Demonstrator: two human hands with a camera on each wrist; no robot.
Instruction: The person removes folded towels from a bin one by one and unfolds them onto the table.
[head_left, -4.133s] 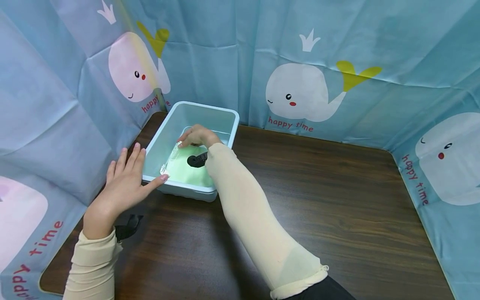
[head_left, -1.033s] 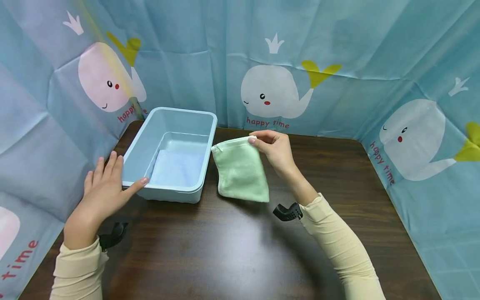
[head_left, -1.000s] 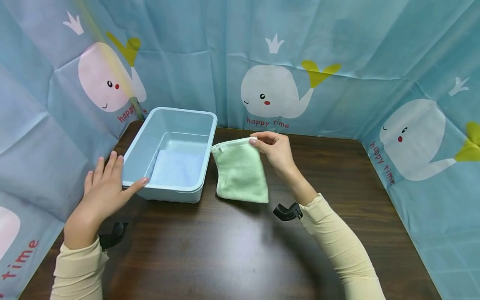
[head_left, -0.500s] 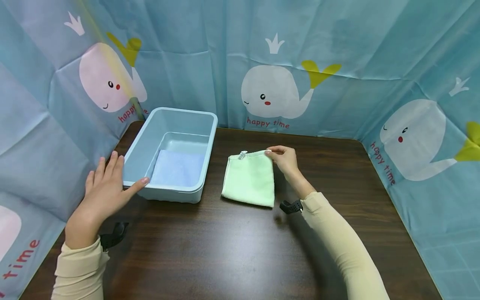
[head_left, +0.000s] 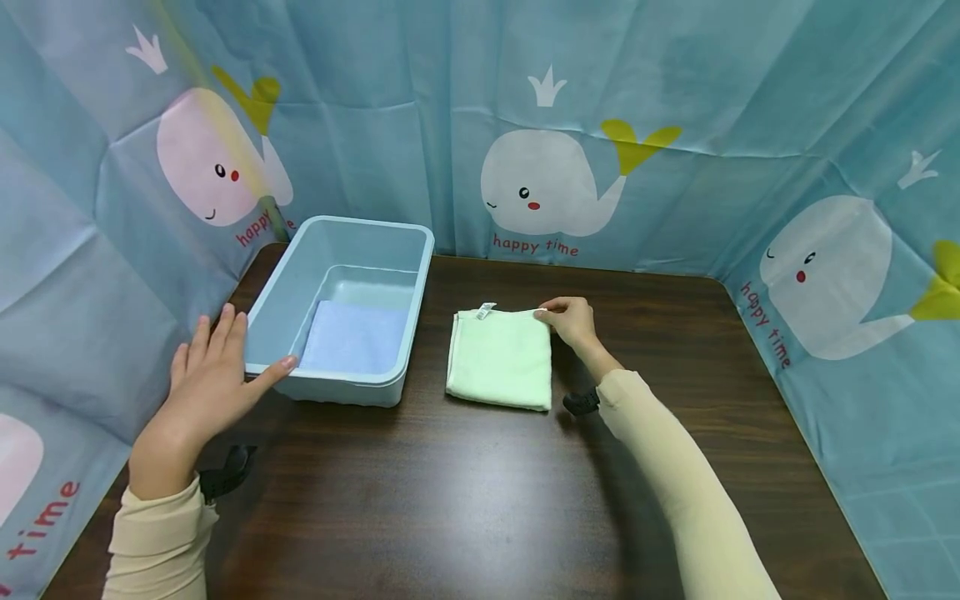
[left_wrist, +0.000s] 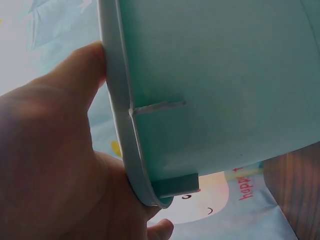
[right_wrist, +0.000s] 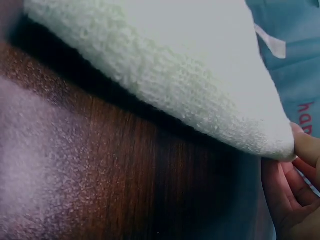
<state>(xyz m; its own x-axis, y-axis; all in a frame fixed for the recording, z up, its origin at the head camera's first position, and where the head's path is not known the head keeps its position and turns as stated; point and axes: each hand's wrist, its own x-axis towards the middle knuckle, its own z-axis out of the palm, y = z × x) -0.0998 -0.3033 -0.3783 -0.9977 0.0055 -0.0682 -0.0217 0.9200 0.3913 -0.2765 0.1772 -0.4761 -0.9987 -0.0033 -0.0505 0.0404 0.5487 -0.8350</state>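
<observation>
A folded light green towel (head_left: 499,360) with a small white tag lies on the table to the right of the light blue bin (head_left: 347,378). My right hand (head_left: 573,321) pinches the towel's far right corner between thumb and fingers. The right wrist view shows that corner of the green towel (right_wrist: 220,107) held by the right hand (right_wrist: 295,185). My left hand (head_left: 202,396) rests on the bin's near left corner with fingers straight and spread. In the left wrist view the left hand (left_wrist: 65,160) touches the bin's rim (left_wrist: 120,95).
A folded blue cloth (head_left: 354,337) lies on the bin's floor. The dark wooden table (head_left: 420,500) carries the bin and the towel. A blue curtain (head_left: 375,150) printed with whales stands along the table's back and sides.
My right hand has lifted the green towel out of the bin, carried it right and lowered it flat onto the table. The blue cloth beneath became visible. My left hand stays on the bin.
</observation>
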